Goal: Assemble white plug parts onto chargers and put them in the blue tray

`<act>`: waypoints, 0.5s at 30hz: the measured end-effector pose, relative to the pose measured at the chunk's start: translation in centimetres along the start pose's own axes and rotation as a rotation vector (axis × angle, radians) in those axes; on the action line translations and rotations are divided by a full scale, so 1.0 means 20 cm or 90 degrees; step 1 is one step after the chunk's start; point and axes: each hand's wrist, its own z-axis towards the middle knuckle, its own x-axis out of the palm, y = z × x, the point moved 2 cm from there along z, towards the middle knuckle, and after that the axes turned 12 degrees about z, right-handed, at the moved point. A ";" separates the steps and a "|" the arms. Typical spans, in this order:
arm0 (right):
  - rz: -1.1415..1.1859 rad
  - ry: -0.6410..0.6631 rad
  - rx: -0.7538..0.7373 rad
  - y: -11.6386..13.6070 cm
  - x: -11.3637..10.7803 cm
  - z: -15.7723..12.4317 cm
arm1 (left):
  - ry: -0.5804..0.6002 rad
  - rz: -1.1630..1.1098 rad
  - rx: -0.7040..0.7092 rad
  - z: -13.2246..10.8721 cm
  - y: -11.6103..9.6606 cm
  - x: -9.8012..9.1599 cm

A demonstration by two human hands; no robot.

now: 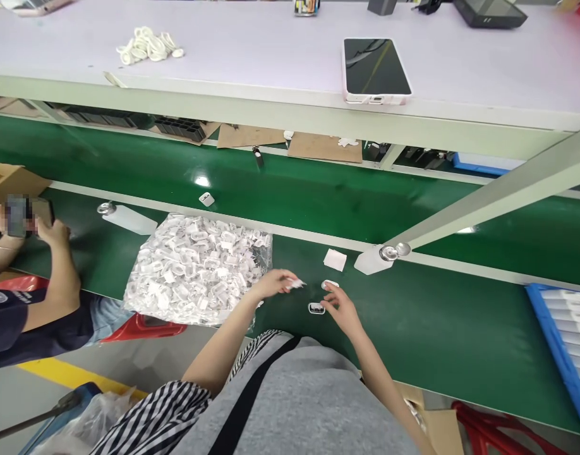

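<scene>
My left hand (pixel 271 283) is closed, pinching a small white plastic piece (pixel 297 284) between thumb and fingertips, just right of the big clear bag. My right hand (pixel 341 308) has its fingers apart and slightly curled over the green table. Its upper fingertips are at a white oval part (pixel 330 285); I cannot tell whether they touch it. By its lower fingertips lies a small white oval shell (pixel 316 308) with a dark inside. The clear plastic bag (pixel 195 268) on the left is full of white plastic parts. A square white pad (pixel 335 260) lies beyond my right hand.
White bottles with metal tops (pixel 129 218) (pixel 376 259) stand left and right. A blue-edged tray (pixel 555 341) holds white pieces at far right. A phone (pixel 378 69) and white rings (pixel 148 45) lie on the shelf. A co-worker's hands (pixel 53 230) hold a device at left.
</scene>
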 end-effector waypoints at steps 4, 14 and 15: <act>0.036 0.046 -0.006 -0.02 0.04 -0.03 | 0.183 -0.263 0.143 -0.02 -0.13 0.26; -0.204 0.011 -0.031 -0.23 0.07 -0.09 | -0.058 0.183 0.134 0.06 0.04 0.44; -0.227 0.008 -0.036 -0.24 0.07 -0.09 | -0.060 0.199 0.147 0.06 0.05 0.46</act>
